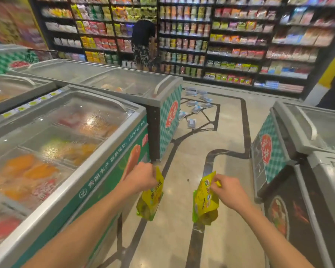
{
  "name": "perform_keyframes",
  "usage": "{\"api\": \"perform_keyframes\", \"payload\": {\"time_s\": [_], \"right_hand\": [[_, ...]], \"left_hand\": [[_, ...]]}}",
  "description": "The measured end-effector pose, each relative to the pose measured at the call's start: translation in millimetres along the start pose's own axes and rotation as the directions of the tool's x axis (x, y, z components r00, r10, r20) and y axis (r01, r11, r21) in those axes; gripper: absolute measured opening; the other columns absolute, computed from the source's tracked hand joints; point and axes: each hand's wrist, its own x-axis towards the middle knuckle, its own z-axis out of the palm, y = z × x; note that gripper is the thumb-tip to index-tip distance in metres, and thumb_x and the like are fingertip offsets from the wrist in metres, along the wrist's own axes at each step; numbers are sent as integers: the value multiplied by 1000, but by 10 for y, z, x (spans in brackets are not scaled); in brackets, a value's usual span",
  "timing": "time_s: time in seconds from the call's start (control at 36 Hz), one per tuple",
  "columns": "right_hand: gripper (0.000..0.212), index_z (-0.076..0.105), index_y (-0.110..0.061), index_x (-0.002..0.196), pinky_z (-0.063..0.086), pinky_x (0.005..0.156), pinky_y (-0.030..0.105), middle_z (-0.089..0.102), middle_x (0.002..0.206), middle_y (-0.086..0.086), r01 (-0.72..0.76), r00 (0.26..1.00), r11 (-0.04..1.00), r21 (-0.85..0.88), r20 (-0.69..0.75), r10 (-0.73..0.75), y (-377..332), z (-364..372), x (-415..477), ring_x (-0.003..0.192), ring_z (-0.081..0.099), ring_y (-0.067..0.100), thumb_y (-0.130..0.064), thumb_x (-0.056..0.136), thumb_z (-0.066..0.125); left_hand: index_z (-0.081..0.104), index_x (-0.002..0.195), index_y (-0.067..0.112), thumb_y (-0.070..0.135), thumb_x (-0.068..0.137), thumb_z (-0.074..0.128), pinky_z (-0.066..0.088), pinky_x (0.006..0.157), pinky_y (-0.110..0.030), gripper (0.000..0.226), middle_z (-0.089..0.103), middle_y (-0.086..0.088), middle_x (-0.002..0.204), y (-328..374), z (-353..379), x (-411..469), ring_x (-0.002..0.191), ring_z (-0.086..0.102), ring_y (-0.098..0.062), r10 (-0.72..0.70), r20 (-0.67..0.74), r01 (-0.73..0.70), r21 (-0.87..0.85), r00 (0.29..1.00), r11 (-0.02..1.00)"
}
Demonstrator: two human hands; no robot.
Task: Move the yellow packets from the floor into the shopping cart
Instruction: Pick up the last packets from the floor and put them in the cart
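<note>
My left hand (141, 177) grips the top edge of a yellow packet (151, 200) that hangs down over the floor, beside the front corner of the near chest freezer. My right hand (228, 190) pinches the top of a second yellow packet (205, 200), also hanging upright. Both packets are held at about the same height, roughly a forearm's width apart. No shopping cart is in view.
Chest freezers (66, 151) line the left; another freezer (307, 151) stands at right, leaving a floor aisle between. Several pale blue packets (196, 109) lie scattered on the floor ahead. A person (143, 43) stands at the stocked shelves (240, 45) at the back.
</note>
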Motion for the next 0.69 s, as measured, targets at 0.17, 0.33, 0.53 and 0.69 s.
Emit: {"api": "perform_keyframes", "payload": {"time_s": [0.17,0.33,0.53,0.69], "right_hand": [[11,61,-26,76,36,63,29,60,69,0,128,992,992,-13,0,-128,-319,-362,-52,71,55,21,-26,85,56],[16,67,-18,84,37,61,30,62,72,2,234,971,972,-4,56,-233,-488,-418,-157,71,55,21,-24,88,53],[15,68,-22,84,45,62,29,67,82,1,408,898,913,23,172,-406,-861,-334,-234,74,58,14,-27,88,54],[17,70,-21,86,44,71,33,70,88,3,562,793,825,52,250,-556,-1421,-77,-421,86,61,21,-29,88,55]], "left_hand": [[72,74,8,15,70,68,57,79,-35,9,70,-7,79,76,-341,-276,98,64,-26,-29,-87,27,-26,996,999],[67,77,2,9,74,66,45,46,-25,8,55,1,70,69,-406,-614,53,52,-14,-75,-163,66,-63,984,996],[60,68,15,16,71,64,37,48,-28,5,49,-1,64,-174,-288,-1178,58,46,-16,-213,-222,186,-139,951,973],[53,60,19,16,63,59,31,49,-30,7,42,-3,58,-506,-190,-1878,56,40,-16,-376,-260,336,-185,890,924]]}}
